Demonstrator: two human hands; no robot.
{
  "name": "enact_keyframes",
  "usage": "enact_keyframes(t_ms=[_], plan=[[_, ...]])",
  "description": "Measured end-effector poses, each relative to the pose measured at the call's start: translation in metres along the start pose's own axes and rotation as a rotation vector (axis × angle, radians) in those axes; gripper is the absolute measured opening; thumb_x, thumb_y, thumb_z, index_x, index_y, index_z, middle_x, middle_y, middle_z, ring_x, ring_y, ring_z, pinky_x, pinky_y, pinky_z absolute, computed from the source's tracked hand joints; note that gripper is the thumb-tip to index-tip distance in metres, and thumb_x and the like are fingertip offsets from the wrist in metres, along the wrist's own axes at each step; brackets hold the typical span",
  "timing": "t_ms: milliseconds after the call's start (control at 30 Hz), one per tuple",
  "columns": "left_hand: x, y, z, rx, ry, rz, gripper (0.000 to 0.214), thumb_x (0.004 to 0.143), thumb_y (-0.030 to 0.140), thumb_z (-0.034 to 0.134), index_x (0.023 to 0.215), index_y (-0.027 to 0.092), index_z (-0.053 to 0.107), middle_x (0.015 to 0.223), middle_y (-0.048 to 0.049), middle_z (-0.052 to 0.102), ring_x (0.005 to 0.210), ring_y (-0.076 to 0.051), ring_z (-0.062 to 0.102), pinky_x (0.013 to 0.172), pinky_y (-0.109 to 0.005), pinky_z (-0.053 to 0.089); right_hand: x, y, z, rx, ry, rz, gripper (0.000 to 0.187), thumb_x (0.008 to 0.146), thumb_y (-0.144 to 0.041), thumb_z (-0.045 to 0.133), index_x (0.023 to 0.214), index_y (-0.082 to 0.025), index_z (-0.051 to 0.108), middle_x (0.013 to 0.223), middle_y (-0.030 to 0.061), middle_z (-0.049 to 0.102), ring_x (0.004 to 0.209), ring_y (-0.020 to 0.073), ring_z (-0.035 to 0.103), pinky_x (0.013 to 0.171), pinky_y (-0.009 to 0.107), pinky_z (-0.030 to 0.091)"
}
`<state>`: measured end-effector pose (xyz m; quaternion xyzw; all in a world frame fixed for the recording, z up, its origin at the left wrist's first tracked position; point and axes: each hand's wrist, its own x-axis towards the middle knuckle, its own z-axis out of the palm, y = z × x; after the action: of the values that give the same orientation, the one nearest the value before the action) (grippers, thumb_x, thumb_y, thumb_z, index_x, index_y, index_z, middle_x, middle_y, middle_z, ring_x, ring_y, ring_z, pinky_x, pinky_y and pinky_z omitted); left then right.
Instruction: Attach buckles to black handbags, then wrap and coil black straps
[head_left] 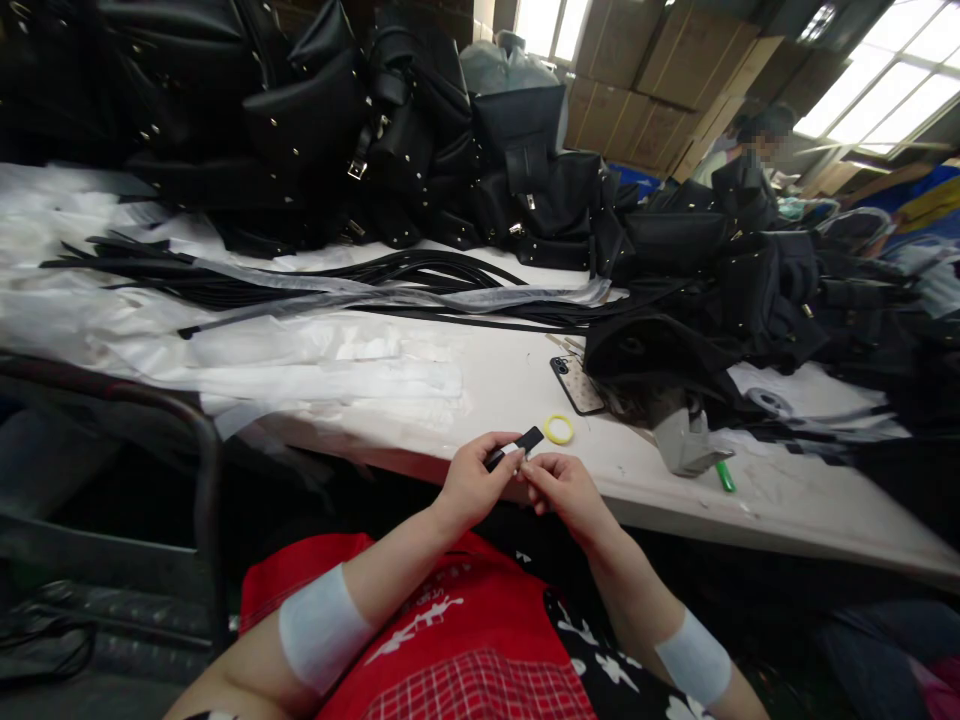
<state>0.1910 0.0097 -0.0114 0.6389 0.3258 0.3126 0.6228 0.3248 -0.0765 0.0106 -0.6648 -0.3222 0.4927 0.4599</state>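
At the table's front edge, my left hand (477, 480) is closed around a small flat black piece (531, 438) with a whitish band on it. Its dark end sticks out past my fingers, and I cannot make out its exact kind. My right hand (561, 490) is beside it, thumb and fingertips pinched together close to the left thumb. Whatever sits in that pinch is too small to name. A yellow ring (559, 430), perhaps a tape roll, lies on the table just beyond my hands. Behind it rests a phone in a patterned case (577, 386).
Black leather bags (420, 130) are heaped along the back. Long black straps (390, 275) run across the white table (495, 365). Clear plastic sleeves (360, 385) cover the left. A grey tape dispenser (686, 440) and green object (725, 476) stand right. A person (750, 150) is behind.
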Motion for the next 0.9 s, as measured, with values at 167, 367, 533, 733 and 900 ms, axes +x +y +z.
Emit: enact_keyframes(t_ms=[167, 367, 533, 733, 900], plan=[[-0.002, 0.005, -0.006, 0.255, 0.125, 0.17, 0.027, 0.086, 0.031, 0.06, 0.107, 0.017, 0.071, 0.101, -0.0083, 0.073, 0.094, -0.021, 0.067, 0.089, -0.032, 0.05, 0.003, 0.003, -0.002, 0.027, -0.125, 0.017, 0.045, 0.069, -0.057, 0.074, 0.081, -0.014, 0.066, 0.057, -0.0023, 0.062, 0.044, 0.008, 0.055, 0.046, 0.019, 0.042], [-0.007, 0.01, -0.009, 0.414, 0.06, 0.383, 0.029, 0.091, 0.029, 0.055, 0.114, 0.018, 0.067, 0.097, -0.0083, 0.071, 0.091, -0.02, 0.066, 0.088, -0.031, 0.052, 0.006, -0.001, 0.008, 0.08, -0.114, -0.047, 0.039, 0.07, -0.053, 0.072, 0.067, -0.016, 0.062, 0.057, -0.0012, 0.062, 0.049, 0.0101, 0.056, 0.051, 0.022, 0.045], [-0.009, 0.008, -0.009, 0.49, 0.09, 0.5, 0.03, 0.093, 0.031, 0.052, 0.116, 0.022, 0.068, 0.102, -0.0096, 0.068, 0.094, -0.021, 0.067, 0.085, -0.03, 0.056, 0.011, 0.002, 0.02, 0.143, -0.046, -0.146, 0.03, 0.075, -0.045, 0.068, 0.07, -0.016, 0.067, 0.062, -0.0007, 0.062, 0.058, 0.0126, 0.056, 0.058, 0.025, 0.048], [-0.008, 0.006, 0.001, 0.522, -0.016, 0.647, 0.034, 0.093, 0.031, 0.052, 0.124, 0.028, 0.065, 0.105, -0.0094, 0.068, 0.094, -0.022, 0.068, 0.086, -0.03, 0.058, 0.013, 0.002, 0.013, 0.178, 0.004, -0.346, 0.019, 0.07, -0.037, 0.075, 0.069, -0.018, 0.069, 0.069, 0.0001, 0.063, 0.07, 0.0173, 0.058, 0.066, 0.028, 0.048], [0.001, 0.01, 0.015, 0.476, -0.026, 0.49, 0.035, 0.095, 0.03, 0.046, 0.126, 0.028, 0.064, 0.129, -0.0133, 0.054, 0.096, -0.021, 0.067, 0.088, -0.035, 0.058, -0.004, 0.008, 0.003, 0.33, -0.051, -0.341, 0.036, 0.077, -0.039, 0.072, 0.109, -0.023, 0.071, 0.103, 0.0056, 0.07, 0.095, 0.0238, 0.064, 0.09, 0.037, 0.049]])
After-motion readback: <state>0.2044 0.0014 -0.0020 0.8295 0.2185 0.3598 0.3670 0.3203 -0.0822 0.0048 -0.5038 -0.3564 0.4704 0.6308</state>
